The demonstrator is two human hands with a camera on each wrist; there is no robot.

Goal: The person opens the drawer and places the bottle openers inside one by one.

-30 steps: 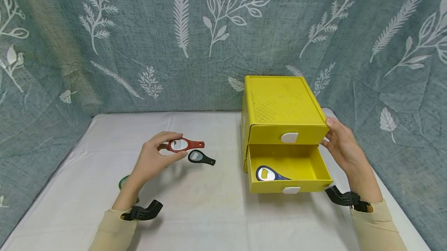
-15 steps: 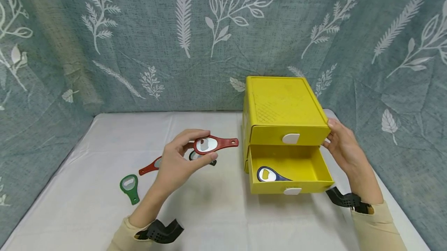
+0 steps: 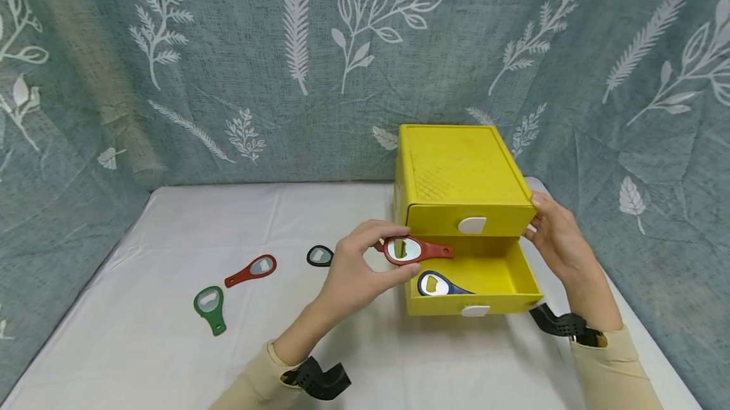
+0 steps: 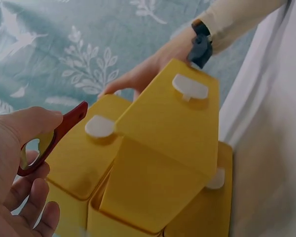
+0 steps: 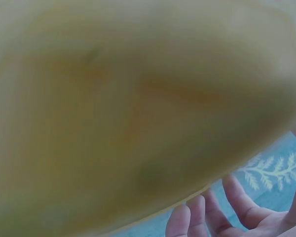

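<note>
My left hand (image 3: 365, 267) pinches a red bottle opener (image 3: 424, 250) by its wide head, between thumb and fingers. The opener hangs over the pulled-out drawer (image 3: 496, 305) of a yellow drawer unit (image 3: 467, 163), its handle pointing right. Inside that drawer lies a blue bottle opener (image 3: 436, 284). In the left wrist view, the red opener (image 4: 64, 129) is held in front of the unit. My right hand (image 3: 561, 236) rests against the unit's right side, near its front upper corner. Blurred yellow plastic fills most of the right wrist view, with fingertips (image 5: 178, 219) along its edge.
On the white cloth at left lie another red bottle opener (image 3: 251, 270) and a green bottle opener (image 3: 210, 310). A black bottle opener (image 3: 319, 256) is partly hidden behind my left hand. The upper drawer (image 3: 439, 220) is closed. A patterned curtain (image 3: 256, 68) hangs behind.
My left hand has carried the red bottle opener rightward, from above the cloth to over the pulled-out drawer. The green and other red openers are now uncovered. My right hand stays put.
</note>
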